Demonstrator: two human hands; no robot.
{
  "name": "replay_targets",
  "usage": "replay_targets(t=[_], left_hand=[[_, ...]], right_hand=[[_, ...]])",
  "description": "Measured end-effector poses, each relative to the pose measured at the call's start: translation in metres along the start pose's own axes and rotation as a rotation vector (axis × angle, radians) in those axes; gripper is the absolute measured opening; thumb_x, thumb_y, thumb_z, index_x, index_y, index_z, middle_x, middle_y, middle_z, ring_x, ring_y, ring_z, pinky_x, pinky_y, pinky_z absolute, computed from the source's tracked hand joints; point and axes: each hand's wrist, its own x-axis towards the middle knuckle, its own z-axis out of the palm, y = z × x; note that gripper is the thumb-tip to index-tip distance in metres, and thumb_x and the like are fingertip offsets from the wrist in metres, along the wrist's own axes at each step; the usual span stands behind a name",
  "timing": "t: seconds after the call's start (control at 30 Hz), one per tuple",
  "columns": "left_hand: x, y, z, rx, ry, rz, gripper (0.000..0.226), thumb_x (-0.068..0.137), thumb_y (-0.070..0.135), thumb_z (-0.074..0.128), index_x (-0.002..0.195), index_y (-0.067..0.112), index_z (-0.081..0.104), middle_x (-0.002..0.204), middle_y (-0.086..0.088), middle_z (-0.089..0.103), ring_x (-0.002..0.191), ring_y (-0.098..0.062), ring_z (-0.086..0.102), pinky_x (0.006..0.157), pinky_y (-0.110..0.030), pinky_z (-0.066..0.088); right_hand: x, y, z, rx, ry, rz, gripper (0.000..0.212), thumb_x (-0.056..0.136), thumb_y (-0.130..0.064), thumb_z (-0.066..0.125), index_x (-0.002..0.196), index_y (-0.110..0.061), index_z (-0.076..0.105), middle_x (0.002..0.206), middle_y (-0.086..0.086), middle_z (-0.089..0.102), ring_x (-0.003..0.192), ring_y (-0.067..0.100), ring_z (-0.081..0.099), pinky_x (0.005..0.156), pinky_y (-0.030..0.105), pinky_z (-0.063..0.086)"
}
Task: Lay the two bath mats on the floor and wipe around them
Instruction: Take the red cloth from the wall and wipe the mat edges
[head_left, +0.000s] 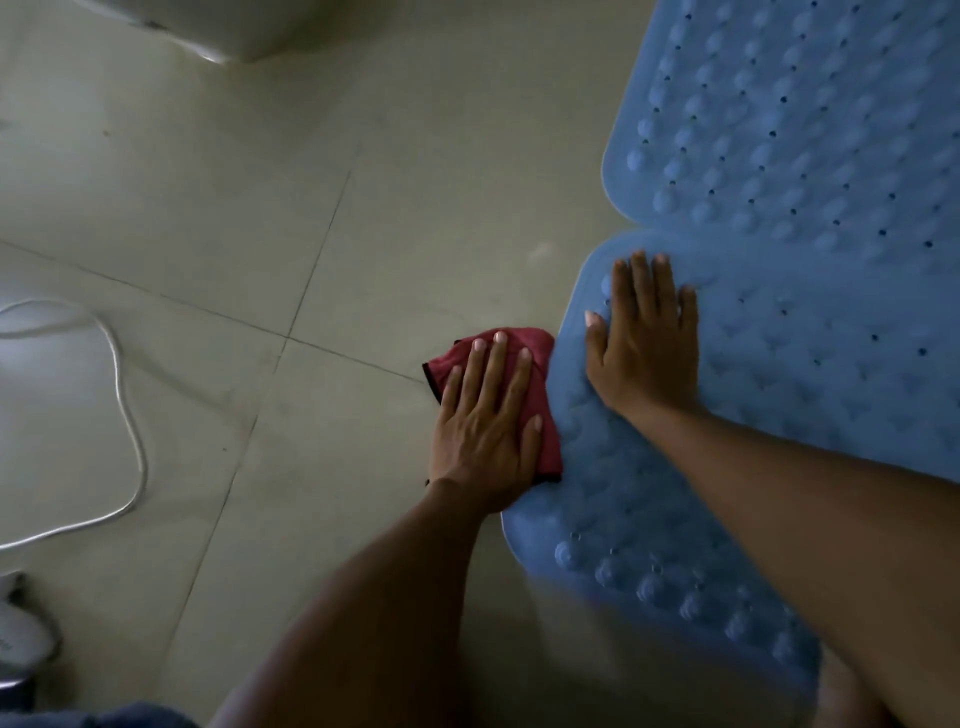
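Two blue bubbled bath mats lie flat on the tiled floor at the right, the far mat butting against the near mat. My right hand rests flat with straight fingers on the near mat's left corner. A red cloth lies on the tiles right beside that mat's left edge. My left hand presses down on the cloth with fingers spread and straight.
A white hose loops over the floor at the left. A white fixture base stands at the top. Something white sits at the lower left edge. Pale tiles spread between them.
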Motion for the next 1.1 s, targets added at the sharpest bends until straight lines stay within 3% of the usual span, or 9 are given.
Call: replay_targets(t=[0.23, 0.33, 0.43, 0.53, 0.67, 0.77, 0.83, 1.0, 1.1], left_hand=[[0.086, -0.001, -0.010, 0.030, 0.036, 0.079, 0.068, 0.101, 0.049, 0.030, 0.161, 0.018, 0.023, 0.170, -0.011, 0.014, 0.158, -0.030, 0.007, 0.127, -0.047, 0.009], [0.113, 0.000, -0.014, 0.036, 0.036, 0.104, 0.068, 0.101, 0.050, 0.027, 0.161, 0.019, 0.022, 0.170, -0.010, 0.013, 0.158, -0.029, 0.007, 0.127, -0.047, 0.008], [0.141, 0.003, -0.016, 0.024, 0.062, 0.103, 0.067, 0.101, 0.049, 0.027, 0.161, 0.019, 0.024, 0.170, -0.010, 0.015, 0.158, -0.030, 0.009, 0.127, -0.048, 0.012], [0.172, 0.010, -0.020, 0.028, 0.077, 0.082, 0.067, 0.101, 0.047, 0.028, 0.161, 0.018, 0.025, 0.170, -0.011, 0.016, 0.158, -0.031, 0.010, 0.126, -0.049, 0.013], [0.209, 0.019, -0.029, 0.000, 0.066, 0.026, 0.068, 0.101, 0.047, 0.023, 0.162, 0.019, 0.019, 0.171, -0.010, 0.009, 0.158, -0.030, 0.004, 0.127, -0.047, 0.005], [0.236, 0.022, -0.032, -0.013, 0.074, -0.030, 0.067, 0.103, 0.048, 0.023, 0.163, 0.020, 0.016, 0.172, -0.009, 0.005, 0.158, -0.029, 0.000, 0.127, -0.046, 0.000], [0.256, 0.023, -0.034, -0.029, 0.074, -0.062, 0.066, 0.104, 0.048, 0.023, 0.163, 0.021, 0.013, 0.172, -0.009, 0.003, 0.158, -0.028, -0.003, 0.127, -0.045, -0.003], [0.315, 0.027, -0.040, -0.029, 0.100, -0.067, 0.069, 0.100, 0.050, 0.017, 0.164, 0.021, 0.015, 0.172, -0.009, 0.004, 0.158, -0.028, -0.001, 0.127, -0.045, -0.002], [0.348, 0.031, -0.047, -0.017, 0.092, -0.021, 0.073, 0.097, 0.053, 0.009, 0.163, 0.023, 0.013, 0.172, -0.006, 0.002, 0.158, -0.027, -0.003, 0.126, -0.044, -0.004]], right_hand=[[0.044, 0.019, -0.013, -0.019, 0.188, -0.092, 0.043, 0.097, -0.036, 0.042, 0.131, -0.014, 0.057, 0.138, 0.005, 0.056, 0.127, 0.030, 0.050, 0.092, 0.046, 0.037], [0.098, 0.034, -0.024, -0.028, 0.181, -0.032, 0.050, 0.098, -0.039, 0.041, 0.142, -0.015, 0.046, 0.150, 0.005, 0.046, 0.141, 0.029, 0.038, 0.104, 0.052, 0.033], [0.142, 0.049, -0.024, -0.010, 0.032, 0.035, 0.059, 0.102, -0.043, 0.032, 0.154, -0.015, 0.028, 0.165, 0.007, 0.021, 0.154, 0.029, 0.013, 0.119, 0.058, 0.015], [0.149, 0.058, -0.009, -0.037, -0.017, 0.018, 0.063, 0.103, -0.045, 0.023, 0.158, -0.014, 0.019, 0.168, 0.007, 0.008, 0.155, 0.028, 0.005, 0.122, 0.059, 0.010], [0.149, 0.059, -0.009, -0.041, 0.064, -0.008, 0.061, 0.100, -0.044, 0.033, 0.152, -0.012, 0.033, 0.163, 0.011, 0.026, 0.150, 0.032, 0.024, 0.116, 0.059, 0.023], [0.165, 0.062, -0.017, -0.023, 0.194, -0.027, 0.047, 0.097, -0.041, 0.041, 0.134, -0.015, 0.053, 0.144, 0.008, 0.052, 0.129, 0.034, 0.048, 0.096, 0.048, 0.037], [0.187, 0.069, -0.023, 0.007, 0.243, -0.036, 0.042, 0.096, -0.039, 0.042, 0.128, -0.015, 0.056, 0.135, 0.006, 0.057, 0.120, 0.033, 0.051, 0.090, 0.045, 0.038], [0.266, 0.106, -0.037, -0.039, 0.187, -0.018, 0.053, 0.098, -0.042, 0.037, 0.142, -0.013, 0.045, 0.152, 0.008, 0.043, 0.142, 0.033, 0.035, 0.108, 0.053, 0.034], [0.292, 0.127, -0.032, -0.094, 0.038, 0.073, 0.063, 0.100, -0.048, 0.028, 0.155, -0.016, 0.026, 0.165, 0.009, 0.020, 0.153, 0.031, 0.013, 0.121, 0.058, 0.017]])
